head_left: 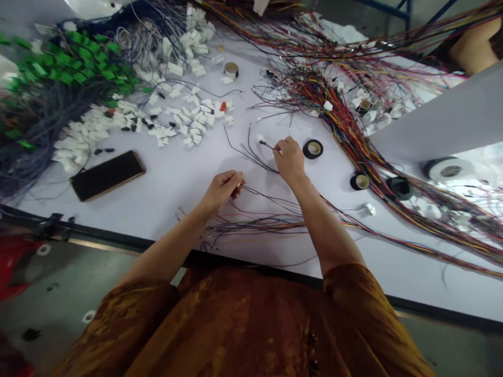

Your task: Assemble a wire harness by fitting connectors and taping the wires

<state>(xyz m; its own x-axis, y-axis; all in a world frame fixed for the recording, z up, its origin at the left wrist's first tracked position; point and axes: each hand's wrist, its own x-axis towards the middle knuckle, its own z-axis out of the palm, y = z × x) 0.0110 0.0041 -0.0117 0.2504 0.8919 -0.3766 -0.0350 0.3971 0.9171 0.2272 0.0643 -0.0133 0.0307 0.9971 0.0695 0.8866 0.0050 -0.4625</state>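
My left hand (222, 191) is pinched closed around the end of a thin wire (251, 191), with a small pale tip showing at the fingers. My right hand (290, 159) grips a thin black wire (268, 145) that runs out to a small white plastic connector (260, 139). The two hands are apart, over a loose spread of thin multicoloured wires (255, 224) on the white table (165, 193). A roll of black tape (313, 149) lies just right of my right hand.
Heaps of white connectors (192, 118), green connectors (74, 63) and tangled coloured wires (334, 104) cover the far table. A phone (108, 175) and more tape rolls (359, 181) lie on it. A grey panel (440, 115) and another person's arm (473, 47) are at right.
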